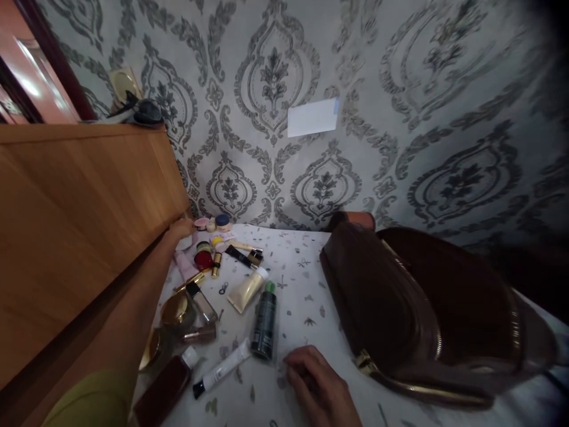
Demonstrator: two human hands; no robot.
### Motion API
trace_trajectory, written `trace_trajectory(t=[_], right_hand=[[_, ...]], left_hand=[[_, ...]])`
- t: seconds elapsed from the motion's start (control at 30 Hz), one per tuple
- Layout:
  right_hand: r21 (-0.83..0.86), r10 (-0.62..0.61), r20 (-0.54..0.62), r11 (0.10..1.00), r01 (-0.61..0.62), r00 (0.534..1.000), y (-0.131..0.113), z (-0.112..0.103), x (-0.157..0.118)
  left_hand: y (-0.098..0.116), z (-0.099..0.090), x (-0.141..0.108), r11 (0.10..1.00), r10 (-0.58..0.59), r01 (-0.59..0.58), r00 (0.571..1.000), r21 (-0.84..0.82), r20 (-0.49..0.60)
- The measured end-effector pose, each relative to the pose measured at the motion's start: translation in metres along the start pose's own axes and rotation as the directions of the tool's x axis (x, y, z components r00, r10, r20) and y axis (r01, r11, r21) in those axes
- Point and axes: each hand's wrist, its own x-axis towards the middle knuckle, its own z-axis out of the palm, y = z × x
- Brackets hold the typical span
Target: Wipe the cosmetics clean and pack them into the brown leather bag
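L hand [182,229] maybe touching jar, R hand [317,382] near bottle [264,323]

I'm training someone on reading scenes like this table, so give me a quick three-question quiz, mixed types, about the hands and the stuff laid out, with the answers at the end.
1. Short answer: which of the person's hands is farther from the brown bag?
2. True or false: the slim white tube lying on the patterned cloth has a black end.
3. Fill in the blank: the dark bottle nearest the right hand has a ____ top.

Key: 1. The left hand, reaching beside the wooden furniture. 2. True. 3. Green.
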Motion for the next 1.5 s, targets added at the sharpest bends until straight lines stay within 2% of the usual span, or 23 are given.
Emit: trace_trajectory(t=[0.13, 0.23, 0.47, 0.57, 0.7, 0.8, 0.9, 0.97, 1.0, 1.03, 1.07, 1.13, 1.2, 1.3, 1.37, 1.43, 1.5], right_hand=[[-0.016, -0.011, 0.056, 1.0, 0.012, 0.998, 0.001, -0.002, 0.001], [-0.024, -0.021, 0.075, 0.999, 0.023, 0.997, 0.002, -0.001, 0.001], [-0.044, -0.045, 0.057, 0.998, 0.048, 0.997, 0.002, 0.002, 0.0], [-0.043, -0.06, 0.019, 0.997, 0.061, 0.998, -0.001, 0.003, 0.001], [-0.035, 0.015, 0.046, 0.999, -0.013, 0.999, -0.008, 0.002, 0.003], [-0.017, 0.044, 0.053, 0.999, -0.043, 0.998, -0.012, 0.001, 0.003], [-0.005, 0.044, 0.048, 0.999, -0.044, 0.998, -0.014, 0.0, 0.002], [-0.003, 0.036, 0.04, 0.999, -0.036, 0.999, -0.015, 0.001, 0.001], [-0.003, 0.033, 0.037, 0.999, -0.033, 0.999, -0.016, 0.001, 0.0], [-0.002, 0.034, 0.034, 0.999, -0.034, 0.999, -0.016, 0.001, 0.0], [0.001, 0.036, 0.03, 0.999, -0.036, 0.999, -0.017, 0.002, -0.001], [0.012, 0.041, 0.024, 0.999, -0.041, 0.999, -0.016, 0.003, -0.003], [0.032, 0.036, 0.013, 0.999, -0.036, 0.999, -0.015, 0.004, -0.004], [0.095, 0.034, -0.022, 0.995, -0.032, 0.999, -0.014, 0.005, -0.006], [0.17, 0.052, -0.04, 0.985, -0.044, 0.998, -0.018, 0.006, -0.007], [0.306, 0.107, -0.021, 0.947, -0.095, 0.994, -0.03, 0.009, -0.008], [0.531, 0.198, 0.061, 0.823, -0.2, 0.978, -0.046, 0.012, -0.01]], left_hand=[[-0.013, 0.014, -0.001, 1.0, 0.005, -0.005, 1.0, 0.014, 0.023], [-0.017, 0.017, -0.004, 1.0, 0.017, -0.017, 1.0, -0.002, 0.019], [-0.016, 0.014, -0.015, 0.971, 0.2, -0.193, 0.979, -0.142, 0.033], [-0.013, 0.014, -0.023, 0.956, 0.237, -0.233, 0.971, -0.177, 0.002], [-0.01, 0.002, -0.042, 0.953, 0.242, -0.248, 0.969, -0.177, -0.052], [-0.014, -0.016, -0.078, 0.942, 0.285, -0.283, 0.958, -0.179, -0.018], [-0.017, -0.03, -0.139, 0.91, 0.387, -0.363, 0.918, -0.201, 0.092], [-0.016, -0.029, -0.187, 0.879, 0.47, -0.437, 0.864, -0.193, 0.182], [-0.014, -0.025, -0.21, 0.882, 0.471, -0.446, 0.847, -0.155, 0.246], [-0.011, -0.02, -0.231, 0.886, 0.461, -0.455, 0.84, -0.092, 0.286], [-0.007, -0.015, -0.248, 0.894, 0.431, -0.448, 0.855, -0.007, 0.29], [0.001, -0.006, -0.27, 0.904, 0.362, -0.404, 0.897, 0.138, 0.255], [0.007, -0.005, -0.278, 0.902, 0.342, -0.385, 0.913, 0.195, 0.224], [0.014, -0.02, -0.28, 0.906, 0.333, -0.366, 0.926, 0.21, 0.179], [0.023, -0.035, -0.287, 0.924, 0.321, -0.327, 0.945, 0.2, 0.062], [0.04, -0.046, -0.306, 0.929, 0.363, -0.355, 0.928, 0.108, -0.076], [0.065, -0.047, -0.334, 0.874, 0.472, -0.483, 0.867, -0.042, -0.158]])
